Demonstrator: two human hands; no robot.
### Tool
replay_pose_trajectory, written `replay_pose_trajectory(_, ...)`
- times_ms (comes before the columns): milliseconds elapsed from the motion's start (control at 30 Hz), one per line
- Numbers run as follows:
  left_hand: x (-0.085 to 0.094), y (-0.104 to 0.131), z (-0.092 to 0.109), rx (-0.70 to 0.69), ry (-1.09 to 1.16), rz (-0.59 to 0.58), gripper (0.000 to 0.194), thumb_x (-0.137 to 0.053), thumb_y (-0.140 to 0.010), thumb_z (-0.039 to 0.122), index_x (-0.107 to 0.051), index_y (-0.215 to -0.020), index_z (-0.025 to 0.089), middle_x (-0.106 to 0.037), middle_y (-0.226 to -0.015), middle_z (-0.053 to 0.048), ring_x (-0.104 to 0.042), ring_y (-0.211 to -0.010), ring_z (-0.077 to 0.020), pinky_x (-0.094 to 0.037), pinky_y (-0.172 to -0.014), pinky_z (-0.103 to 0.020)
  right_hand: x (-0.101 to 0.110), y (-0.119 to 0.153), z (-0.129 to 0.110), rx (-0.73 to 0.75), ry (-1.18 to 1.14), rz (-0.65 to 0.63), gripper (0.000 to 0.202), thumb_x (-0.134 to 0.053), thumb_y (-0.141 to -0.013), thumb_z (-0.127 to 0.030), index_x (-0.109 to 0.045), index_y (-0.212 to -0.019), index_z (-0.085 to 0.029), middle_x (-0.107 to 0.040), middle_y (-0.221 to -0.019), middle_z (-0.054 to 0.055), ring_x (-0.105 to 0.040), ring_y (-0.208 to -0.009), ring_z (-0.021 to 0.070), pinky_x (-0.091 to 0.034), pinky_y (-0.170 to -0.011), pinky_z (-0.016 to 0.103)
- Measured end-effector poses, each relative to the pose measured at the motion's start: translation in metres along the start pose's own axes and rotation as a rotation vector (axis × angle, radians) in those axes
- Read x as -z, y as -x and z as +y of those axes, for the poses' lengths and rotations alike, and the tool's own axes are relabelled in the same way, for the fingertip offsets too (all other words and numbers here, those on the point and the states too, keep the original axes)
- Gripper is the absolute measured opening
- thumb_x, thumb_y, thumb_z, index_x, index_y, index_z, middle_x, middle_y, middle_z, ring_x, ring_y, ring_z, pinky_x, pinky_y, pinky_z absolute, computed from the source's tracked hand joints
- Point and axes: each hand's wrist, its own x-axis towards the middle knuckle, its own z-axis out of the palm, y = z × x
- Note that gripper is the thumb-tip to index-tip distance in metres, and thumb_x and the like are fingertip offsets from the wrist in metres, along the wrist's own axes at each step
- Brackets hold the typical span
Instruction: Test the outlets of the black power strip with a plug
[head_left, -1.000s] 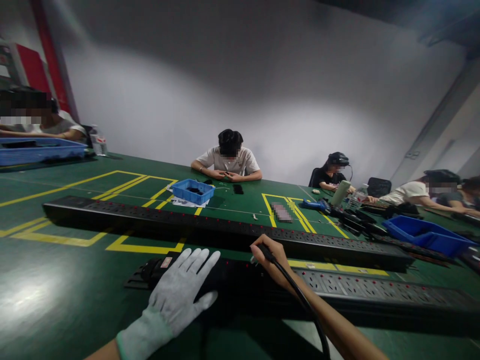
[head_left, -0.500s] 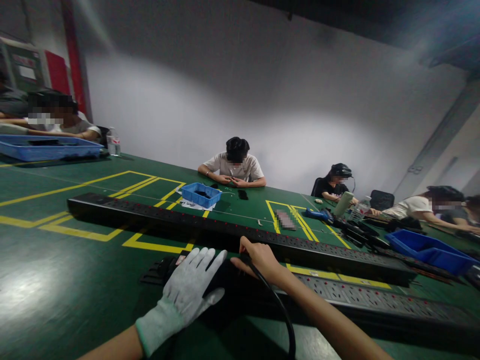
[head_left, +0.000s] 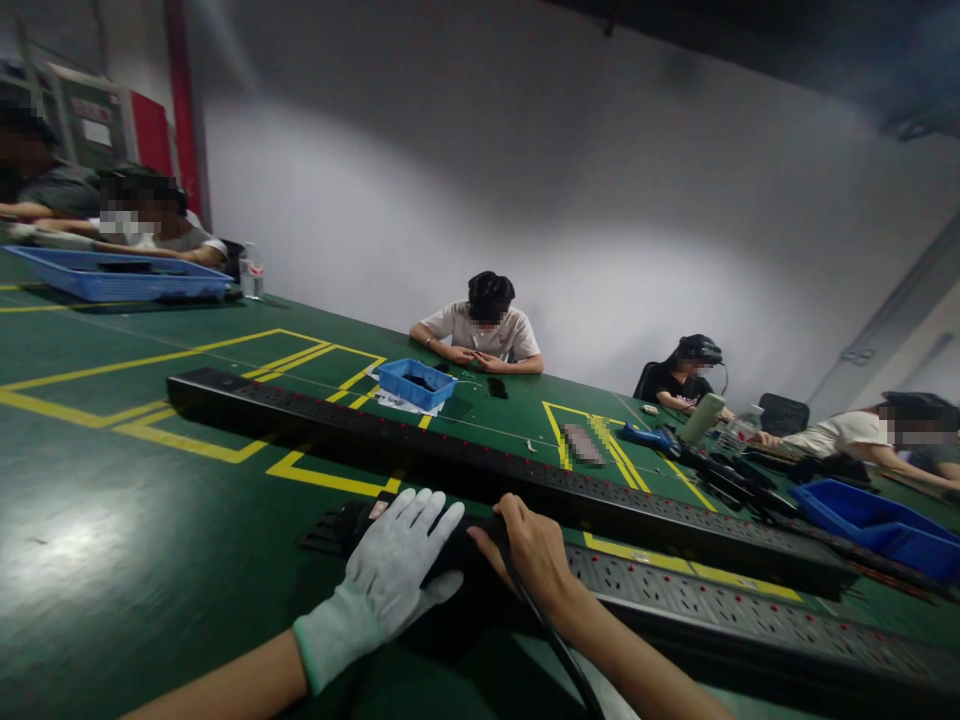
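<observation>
My left hand (head_left: 394,570), in a white knit glove, lies with its fingers stretched out over the dark end of the nearer power strip (head_left: 720,602). Its thumb stands apart from the fingers. Just to the right, my bare right hand (head_left: 534,556) pinches a thick black cable (head_left: 553,640), which curves down toward the bottom edge. The nearer strip is long and black, with rows of sockets and small red dots; its left part is hidden by my hands and shadow. Beyond it lies a second long black power strip (head_left: 360,420), apart from both hands.
Yellow tape lines mark the green table (head_left: 187,520). A small blue bin (head_left: 416,390) with dark pieces stands beyond the far strip; a larger blue tray (head_left: 135,285) is at left, another blue bin (head_left: 885,530) at right. Several co-workers sit around, and a phone-like object (head_left: 581,444) lies mid-table.
The view has shifted slightly, so the table's contents appear a little farther right. My right hand has moved slightly with the cable, still pinched; my left hand remains on the strip's end.
</observation>
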Motion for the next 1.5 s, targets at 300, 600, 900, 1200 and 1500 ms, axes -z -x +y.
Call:
replay_pose_trajectory(300,0.003,-0.003,-0.001,-0.009,0.007,-0.016,0.063,-0.053,-0.087,0.056,-0.048,-0.140,0.023,-0.054,-0.136,-0.013,-0.049,-0.123,-0.0347,-0.033,-0.105,-0.052,0.033,0.023,0.015,0.165,-0.108,-0.125,0.064,-0.049,-0.076,-0.006,-0.040,-0.138,-0.017,-0.062,-0.104,0.008,-0.060,-0.089,0.0219,-0.049,-0.081,0.035)
replay_pose_trajectory(600,0.006,-0.004,0.001,0.018,0.013,-0.038,0.062,-0.051,-0.087,0.057,-0.049,-0.139,0.024,-0.054,-0.135,-0.013,-0.050,-0.122,-0.0372,-0.034,-0.102,-0.056,0.037,0.013,0.000,0.223,0.002,-0.013,0.047,-0.056,-0.085,-0.007,-0.052,-0.132,-0.013,-0.063,-0.109,0.011,-0.057,-0.094,0.0236,-0.048,-0.084,0.039)
replay_pose_trajectory(900,0.004,-0.003,0.001,0.016,0.034,-0.066,0.064,-0.054,-0.086,0.056,-0.048,-0.140,0.022,-0.052,-0.137,-0.014,-0.047,-0.125,-0.0363,-0.032,-0.106,-0.055,0.038,0.012,0.000,0.151,0.001,0.004,0.048,-0.069,-0.081,-0.009,-0.059,-0.126,-0.019,-0.066,-0.105,0.008,-0.060,-0.093,0.0235,-0.050,-0.081,0.038)
replay_pose_trajectory(1200,0.006,-0.004,0.000,0.002,0.040,-0.053,0.062,-0.051,-0.088,0.054,-0.047,-0.140,0.021,-0.052,-0.136,-0.015,-0.048,-0.123,-0.0365,-0.034,-0.103,-0.055,0.023,0.016,0.007,0.085,-0.106,0.022,0.047,-0.067,-0.083,-0.012,-0.059,-0.128,-0.026,-0.068,-0.108,0.006,-0.063,-0.094,0.0219,-0.053,-0.081,0.036)
replay_pose_trajectory(1500,0.007,-0.006,0.003,0.037,0.054,-0.072,0.060,-0.053,-0.086,0.051,-0.049,-0.138,0.021,-0.053,-0.135,-0.014,-0.045,-0.125,-0.0358,-0.031,-0.106,-0.054,0.007,0.034,0.009,0.150,-0.136,0.167,0.043,-0.052,-0.092,-0.012,-0.053,-0.134,-0.020,-0.066,-0.105,0.010,-0.064,-0.093,0.0229,-0.054,-0.080,0.037)
